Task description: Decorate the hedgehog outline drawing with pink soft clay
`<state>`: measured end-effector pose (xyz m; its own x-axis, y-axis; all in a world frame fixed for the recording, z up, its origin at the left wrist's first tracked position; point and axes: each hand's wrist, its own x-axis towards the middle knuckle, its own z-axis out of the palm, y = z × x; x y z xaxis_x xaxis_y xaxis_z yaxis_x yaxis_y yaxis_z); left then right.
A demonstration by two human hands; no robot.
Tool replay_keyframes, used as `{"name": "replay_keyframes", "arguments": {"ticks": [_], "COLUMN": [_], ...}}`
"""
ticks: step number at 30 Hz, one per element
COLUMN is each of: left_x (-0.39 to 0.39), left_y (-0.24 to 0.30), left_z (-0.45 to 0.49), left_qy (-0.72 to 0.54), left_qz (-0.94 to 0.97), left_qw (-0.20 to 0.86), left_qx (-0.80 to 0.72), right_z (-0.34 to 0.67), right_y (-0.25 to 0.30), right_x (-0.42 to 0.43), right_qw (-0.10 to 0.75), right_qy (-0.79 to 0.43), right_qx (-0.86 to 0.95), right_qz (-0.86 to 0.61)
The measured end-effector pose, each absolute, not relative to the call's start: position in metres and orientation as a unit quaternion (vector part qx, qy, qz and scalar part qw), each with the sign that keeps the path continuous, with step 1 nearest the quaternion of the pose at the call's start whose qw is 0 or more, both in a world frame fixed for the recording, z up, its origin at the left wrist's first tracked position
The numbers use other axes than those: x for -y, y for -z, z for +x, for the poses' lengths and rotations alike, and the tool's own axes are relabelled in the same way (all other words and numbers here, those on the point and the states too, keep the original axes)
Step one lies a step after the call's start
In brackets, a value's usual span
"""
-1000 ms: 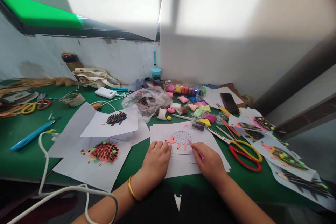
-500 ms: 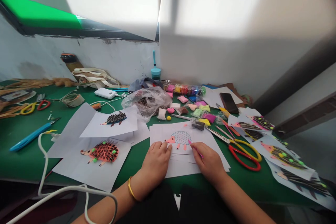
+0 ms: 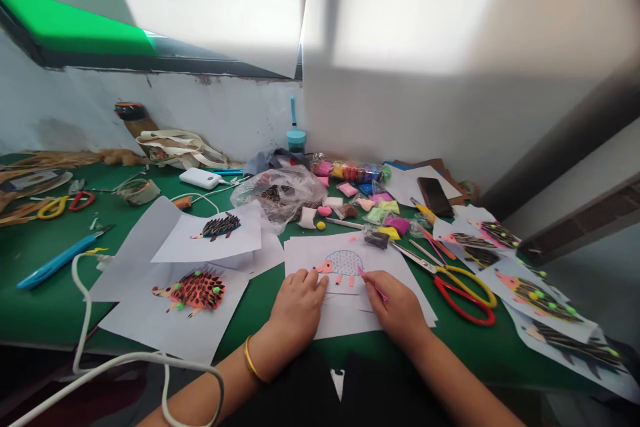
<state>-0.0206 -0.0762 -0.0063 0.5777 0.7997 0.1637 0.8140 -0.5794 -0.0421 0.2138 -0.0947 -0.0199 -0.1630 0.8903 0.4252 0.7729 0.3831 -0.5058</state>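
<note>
My right hand (image 3: 397, 303) pinches a thin pink stick (image 3: 374, 285), its tip at the edge of a dotted hedgehog outline (image 3: 344, 263). That outline has a pink clay snout and pink clay feet, and it lies on a white paper sheet (image 3: 305, 255). My left hand (image 3: 299, 307) rests flat on the sheet just left of the hedgehog and holds nothing. A gold bangle (image 3: 250, 359) circles my left wrist.
Red-and-yellow scissors (image 3: 463, 297) lie right of my right hand, beside finished paper hedgehogs (image 3: 537, 297). Clay packets (image 3: 370, 203) and a plastic bag (image 3: 280, 197) stand beyond the sheet. A white cable (image 3: 83, 307) crosses the green table's (image 3: 45, 303) front left.
The whole view has drifted slightly left and up. My hands and the pink stick keep about the same place on the sheet.
</note>
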Motion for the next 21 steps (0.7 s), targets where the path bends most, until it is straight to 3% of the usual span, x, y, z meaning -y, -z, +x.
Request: {"name": "replay_keyframes", "arguments": {"ticks": [21], "left_x": [0.072], "left_y": [0.005], "left_z": [-0.032], "left_qy": [0.117], "left_qz": [-0.882], "left_qw": [-0.009], "left_qx": [0.456], "right_z": [0.213], "right_y": [0.018], "right_x": [0.095], "right_qw": [0.349], "right_qy": [-0.092], "right_qx": [0.755], "right_qz": [-0.547]}}
